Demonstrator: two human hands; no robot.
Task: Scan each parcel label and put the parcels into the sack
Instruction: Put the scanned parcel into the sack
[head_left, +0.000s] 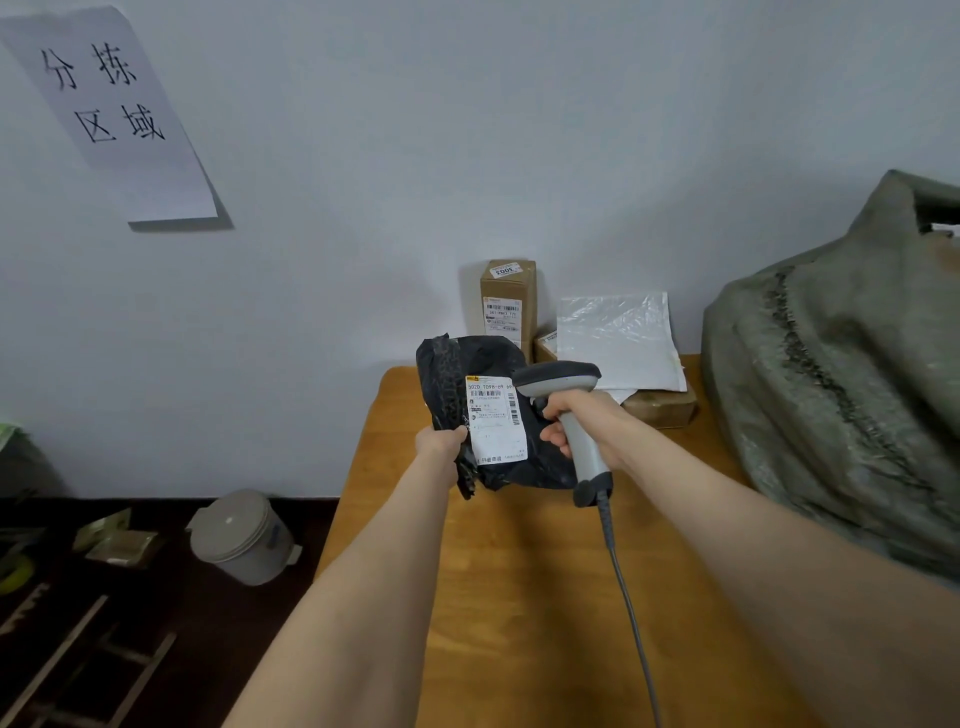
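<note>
**Q:** What is held in the left hand (441, 440)?

**A:** A black plastic parcel (491, 358) is gripped at its left edge, with the thumb curled over the front. It is held upright above the far end of the wooden table (519, 597). Its white label (496, 421) is turned toward the camera.

**Q:** And how is the right hand (579, 422) occupied?

**A:** It is wrapped round the handle of a grey scanner (561, 382). The scanner's head is pointed leftward and is seen just beside the label's upper right corner. Whether the trigger is pressed cannot be told. A grey cable (628, 597) is trailed from the handle's base down across the table.

**Q:** Where is the sack found?

**A:** The grey-green sack (831, 389) is slumped at the table's right side, apart from the held parcel.

**Q:** What else is seen?

**A:** At the far end, against the wall, a tall cardboard box (509, 301) is stood upright, and labels are stuck on it. To its right, a white mailer (618, 338) is laid on a flat cardboard box (662, 408). A paper sign (114, 114) with handwritten characters is fixed to the wall at upper left. A lidded bin (239, 535) is set on the dark floor, left of the table.
</note>
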